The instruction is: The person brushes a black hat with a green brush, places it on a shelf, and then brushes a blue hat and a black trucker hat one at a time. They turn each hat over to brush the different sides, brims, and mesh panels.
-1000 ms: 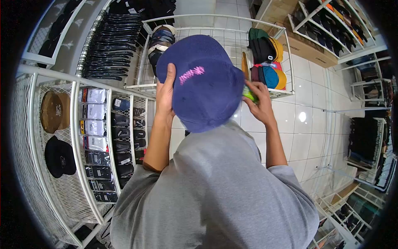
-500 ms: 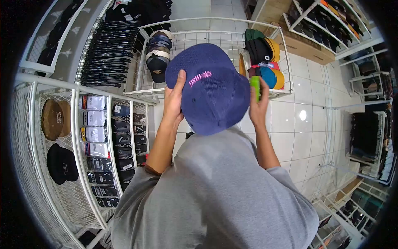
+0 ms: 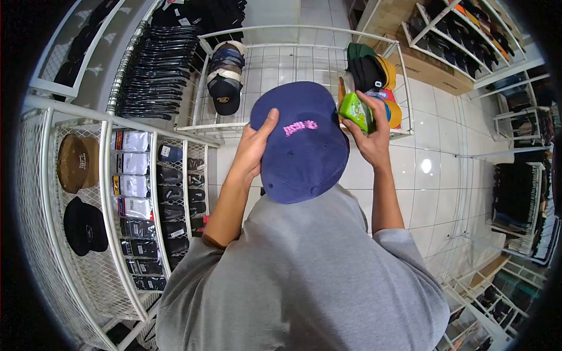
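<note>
A navy blue cap with pink lettering is held in front of the chest, brim pointing away. My left hand grips its left edge, thumb on top of the brim. To the right of the cap, my right hand is closed around a small bright green object, holding it by its edges near the cap's side. Whether this hand also touches the cap is unclear. Fingers of my left hand under the cap are hidden.
A white wire rack ahead carries stacked caps at left and more caps at right. At left, wire shelving bears two hats and packaged goods. Black hangers line the upper left. A cardboard box lies behind the rack.
The cap has moved slightly right and toward my body, its lettering now more level. My right hand has turned and risen, showing the green object's broad face.
</note>
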A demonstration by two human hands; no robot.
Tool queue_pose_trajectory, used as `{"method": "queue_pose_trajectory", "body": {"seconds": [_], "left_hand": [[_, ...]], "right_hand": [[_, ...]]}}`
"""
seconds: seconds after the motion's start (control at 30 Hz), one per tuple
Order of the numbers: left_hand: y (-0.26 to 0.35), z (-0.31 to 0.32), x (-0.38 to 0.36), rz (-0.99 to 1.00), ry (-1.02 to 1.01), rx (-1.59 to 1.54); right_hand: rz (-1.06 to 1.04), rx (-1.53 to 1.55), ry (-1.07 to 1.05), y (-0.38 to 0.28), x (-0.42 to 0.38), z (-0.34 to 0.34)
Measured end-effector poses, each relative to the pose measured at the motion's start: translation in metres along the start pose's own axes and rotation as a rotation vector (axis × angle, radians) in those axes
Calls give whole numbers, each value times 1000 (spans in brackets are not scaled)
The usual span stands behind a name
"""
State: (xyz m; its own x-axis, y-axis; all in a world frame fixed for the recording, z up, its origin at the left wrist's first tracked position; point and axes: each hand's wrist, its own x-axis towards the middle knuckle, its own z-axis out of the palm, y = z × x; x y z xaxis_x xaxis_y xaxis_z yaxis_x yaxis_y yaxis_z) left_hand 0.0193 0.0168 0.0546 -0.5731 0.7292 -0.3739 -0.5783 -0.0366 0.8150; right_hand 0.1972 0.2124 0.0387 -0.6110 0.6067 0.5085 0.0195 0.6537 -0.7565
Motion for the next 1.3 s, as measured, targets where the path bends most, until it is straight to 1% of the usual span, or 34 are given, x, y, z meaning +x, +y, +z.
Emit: {"method": "queue_pose_trajectory", "body": {"seconds": [0.03,0.07,0.1,0.13,0.17,0.2,0.23,0.3,0.33,0.37,0.43,0.47,0.5,0.53,0.57,0.6,0.63,0.67,0.7,0.73,0.77,0.83,0.87,0.9,0.97,1.03,1.1,1.13,1.17,1.23,1.27,1.3], "left_hand": [[-3,3,0,-15,-8,101],[-6,8,1,-28,-24,203],[-9,11,3,-29,-31,207],[-13,13,7,-67,-121,37],[-16,17,9,-107,-208,-135],[-12,25,6,-104,-225,-38],[-4,28,3,-107,-224,-38],[7,29,-2,-108,-296,-71],[8,29,-2,-82,-330,3],[7,29,-4,-81,-326,1],[5,33,-4,-97,-224,57],[6,36,-7,-98,-209,71],[6,36,-4,-93,-203,64],[4,35,0,-111,-230,41],[0,33,3,-138,-259,21],[-1,29,7,-78,-205,164],[-1,26,11,-53,-182,130],[-2,27,10,-42,-175,71],[1,31,6,-30,-168,9],[-1,20,11,-13,-201,-75],[-4,13,11,-12,-195,-82],[2,11,7,133,8,58],[8,10,7,163,24,-82],[13,8,7,161,29,-82],[17,6,10,121,10,-39],[10,8,13,135,-33,3],[7,18,11,115,23,-84],[6,13,15,120,-12,-97],[7,9,19,118,-25,-94],[8,0,23,111,-8,-220],[-3,-27,39,1,-102,-281],[1,-27,41,9,-101,-285]], "right_hand": [[-41,22,5,-8,5,5],[-38,50,-42,-11,10,13],[-34,77,-87,-15,14,22],[-52,67,-107,-21,19,27],[-69,179,-159,-31,24,34],[-134,135,-221,-40,28,37],[-196,93,-284,-48,30,38],[-202,61,-314,-41,35,33],[-129,119,-294,-29,38,30],[-51,179,-281,-16,36,26],[11,96,-149,-3,36,22],[-8,83,-172,2,34,22],[-22,70,-191,-9,34,23],[-111,6,-236,-28,34,26],[-139,145,-335,-35,32,36],[-162,128,-427,-50,32,40],[-194,104,-516,-60,35,40],[-179,150,-413,-43,32,41],[-93,231,-316,-26,30,39],[-24,168,-216,-14,26,31],[41,107,-123,-1,21,22],[196,82,-135,41,-4,9],[179,-64,-169,47,-14,3],[182,-61,-173,39,-15,4],[354,455,47,24,-14,4],[223,449,18,-6,-4,11],[124,323,-108,-19,-6,15],[185,395,-59,-11,-15,23],[293,488,-45,2,-29,28],[256,-12,-315,36,-54,15],[333,80,-225,52,-71,15],[403,173,-132,48,-71,15]]}}
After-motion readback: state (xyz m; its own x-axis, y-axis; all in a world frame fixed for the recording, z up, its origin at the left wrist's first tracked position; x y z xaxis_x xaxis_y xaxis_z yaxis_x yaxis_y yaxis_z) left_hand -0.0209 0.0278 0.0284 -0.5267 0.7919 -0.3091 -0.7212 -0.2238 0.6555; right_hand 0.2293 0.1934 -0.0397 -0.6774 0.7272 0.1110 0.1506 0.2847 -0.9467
